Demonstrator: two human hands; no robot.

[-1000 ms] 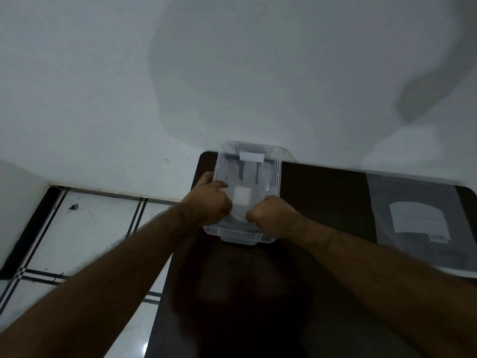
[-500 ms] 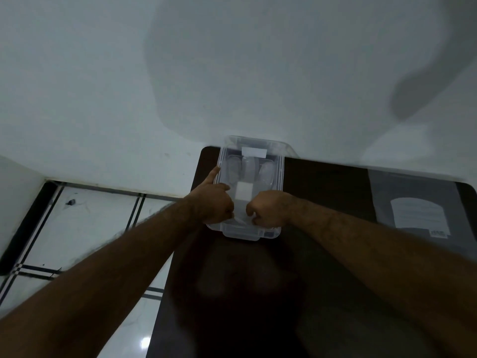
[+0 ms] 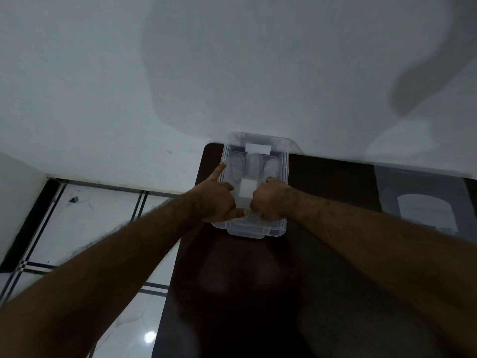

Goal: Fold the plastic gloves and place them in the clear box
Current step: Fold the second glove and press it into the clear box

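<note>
A pale wall [image 3: 129, 73] fills the upper half of the view, with a strip of white tiled floor [image 3: 77, 228] at lower left. Below the wall sits one dark bench [image 3: 335, 306], pushed up against it. At the bench's far right edge lies one grey plastic packet [image 3: 423, 202] with a pale label.

One clear box [image 3: 254, 229] stands at the far left corner of the bench, its far end touching the wall. Two bare forearms reach out to it from the near edge.

The left hand [image 3: 215, 200] rests on the box's left side, mostly curled, with the forefinger stretched out along the left rim and the thumb pointing inward. The right hand [image 3: 271, 200] is curled into a loose fist over the right half of the box. Whether either hand grips anything cannot be told.

Between the hands, one small white square [image 3: 245, 188] shows inside the box, seemingly a label or the folded plastic gloves; thin film is hard to make out here. Rounded shapes beyond it are too blurred to count.

The step appears to be pressing the gloves down inside. Doing it well means pushing flat and evenly with both hands, keeping the light box steady, then lifting away slowly so the film does not spring back up.
</note>
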